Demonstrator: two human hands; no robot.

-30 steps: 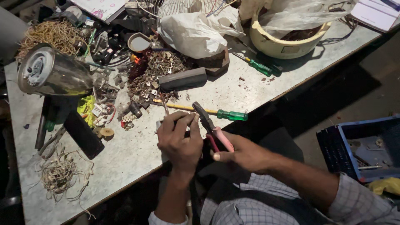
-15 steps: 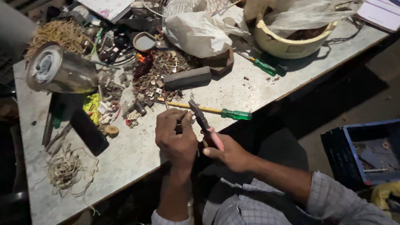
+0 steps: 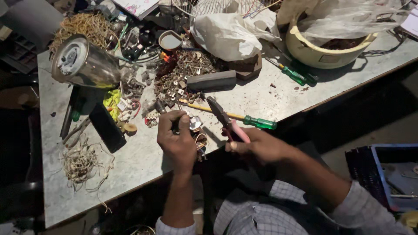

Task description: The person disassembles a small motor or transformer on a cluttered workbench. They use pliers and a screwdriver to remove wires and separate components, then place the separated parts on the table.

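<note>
L hand (image 3: 177,140) had its fingers curled tight round a small wired part (image 3: 197,130) at the bench edge (image 3: 143,174), R hand (image 3: 257,146) gripped pink-handled pliers (image 3: 226,122) w/ tips just beyond the L fingertips, so a slip prob. would've nicked a finger or dropped the part off the edge.

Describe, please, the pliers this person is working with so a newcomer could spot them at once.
Start at the pale, cluttered workbench and find its near edge, where two hands meet. The pliers stick up from the right hand, dark tip pointing away from the person. Their pink handles set them apart from the green-handled screwdriver lying just behind.
</note>
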